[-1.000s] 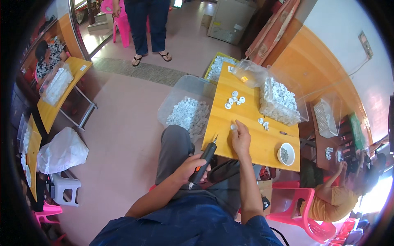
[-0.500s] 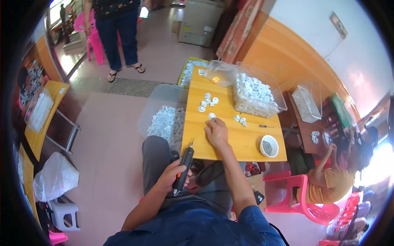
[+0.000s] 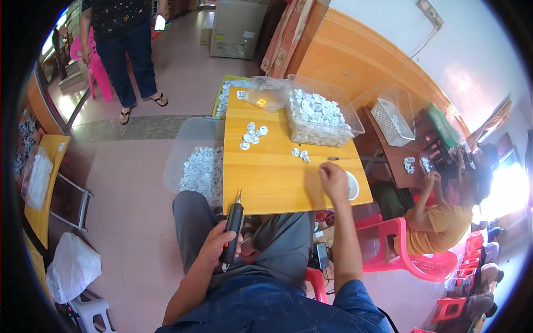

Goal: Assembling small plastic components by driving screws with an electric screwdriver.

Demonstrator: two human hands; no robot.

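Gripping a black cylindrical power screwdriver with an orange switch (image 3: 235,219), the left hand (image 3: 219,244) is wrapped around its body above the person's grey-trousered lap (image 3: 191,213). The thin metal bit points up and away, overlapping the near left corner of a yellow wooden tabletop (image 3: 261,183) in this view. The right hand (image 3: 335,182) is over the tabletop's near right part, fingers drawn in narrowly; whether anything sits between them, I cannot tell. It partly hides a round white bowl (image 3: 353,187) just beside it, whose contents are hard to make out.

Beyond the right hand lies a slim hand screwdriver with a dark handle (image 3: 333,159). Left of that, a few small white plastic pieces (image 3: 304,156) lie close together, and a larger loose cluster of round white plastic pieces (image 3: 263,130) is farther left. Behind them stands a clear rectangular plastic bin (image 3: 322,136) heaped with similar white pieces, next to a crumpled clear plastic bag (image 3: 269,89). On the floor left of the table, a translucent plastic tub (image 3: 176,158) holds more of them.

To the right, a co-worker in an orange-yellow shirt (image 3: 441,222) sits on a pink plastic chair (image 3: 388,230). Farthest off, a person in dark trousers (image 3: 119,55) stands near a grey metal cabinet (image 3: 239,30).
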